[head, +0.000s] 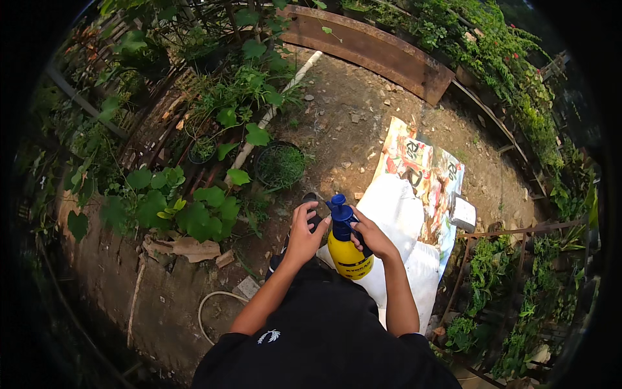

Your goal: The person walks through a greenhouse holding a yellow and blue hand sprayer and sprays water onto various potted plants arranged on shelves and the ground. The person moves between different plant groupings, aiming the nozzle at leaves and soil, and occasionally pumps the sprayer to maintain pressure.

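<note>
My right hand grips the black handle of a pump pressure sprayer. The sprayer has a yellow bottle that bears writing and a blue head with a pump knob on top. It is held nearly upright before my torso. Left of the sprayer's nozzle is my left hand, its fingers spread and curved with nothing visible in them. The left thumb tip comes close to the nozzle; I cannot tell whether they touch. A dark shoe shows partly behind the left fingers.
White sacking and a printed banner sheet cover ground on the right, with a grey-white block at the sheet's edge. Ahead lie a potted plant, a pale pole and a rusty metal beam. A hose curves at left.
</note>
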### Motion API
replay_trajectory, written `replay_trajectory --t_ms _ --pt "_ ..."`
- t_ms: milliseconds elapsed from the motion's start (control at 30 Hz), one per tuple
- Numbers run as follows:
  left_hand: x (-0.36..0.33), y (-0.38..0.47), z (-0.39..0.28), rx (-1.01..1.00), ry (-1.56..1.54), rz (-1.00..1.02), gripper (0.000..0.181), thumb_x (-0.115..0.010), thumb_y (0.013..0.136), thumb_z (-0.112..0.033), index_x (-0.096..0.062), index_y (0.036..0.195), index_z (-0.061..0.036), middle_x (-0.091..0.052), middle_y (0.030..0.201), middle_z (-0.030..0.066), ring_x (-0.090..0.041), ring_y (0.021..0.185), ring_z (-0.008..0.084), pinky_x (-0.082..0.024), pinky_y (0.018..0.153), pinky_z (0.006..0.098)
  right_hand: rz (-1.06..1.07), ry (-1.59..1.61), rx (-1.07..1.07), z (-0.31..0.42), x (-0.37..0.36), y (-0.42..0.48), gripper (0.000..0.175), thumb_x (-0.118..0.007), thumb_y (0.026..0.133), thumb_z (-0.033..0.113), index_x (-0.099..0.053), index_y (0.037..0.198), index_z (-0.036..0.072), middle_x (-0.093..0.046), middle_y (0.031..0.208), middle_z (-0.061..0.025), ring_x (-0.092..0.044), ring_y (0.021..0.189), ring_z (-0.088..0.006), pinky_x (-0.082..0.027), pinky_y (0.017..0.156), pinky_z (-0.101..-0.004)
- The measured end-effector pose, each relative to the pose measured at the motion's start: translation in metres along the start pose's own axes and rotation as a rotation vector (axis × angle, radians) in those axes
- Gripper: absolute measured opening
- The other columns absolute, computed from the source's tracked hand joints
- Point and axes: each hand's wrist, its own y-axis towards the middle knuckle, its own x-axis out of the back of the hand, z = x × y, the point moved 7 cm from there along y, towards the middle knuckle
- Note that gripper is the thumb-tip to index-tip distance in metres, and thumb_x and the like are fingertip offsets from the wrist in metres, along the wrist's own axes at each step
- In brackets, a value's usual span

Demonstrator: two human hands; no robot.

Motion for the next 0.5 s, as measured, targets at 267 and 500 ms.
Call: replay_trajectory --t_ms 267,500 --pt "-0.005 0.167 -0.076 -0.192 0.375 0.049 0.056 -0.066 0.082 -0.025 -0.042 0.126 -0.0012 -0.039 0.13 0.0195 -0.04 0.124 0.034 -0.034 0.102 0.0401 0.186 -0.207 -0.094 0.085 0.048 0.104 0.06 -0.037 0.094 0.011 -0.011 0.148 0.014 -0.042 0.064 0.0007 -0.039 0.052 -0.0074 -0.037 0.049 -0.0218" --pt "-0.014 0.258 -0.124 -0.275 0.274 0.015 0.055 -0.066 0.082 -0.022 -0.042 0.126 0.0007 -0.039 0.129 0.0234 -0.042 0.121 0.0364 -0.035 0.101 0.0409 0.175 -0.161 0.05 0.182 0.092 0.156 0.059 -0.039 0.094 0.01 -0.015 0.148 0.014 -0.046 0.072 -0.0003 -0.039 0.054 -0.0061 -0.037 0.048 -0.0209"
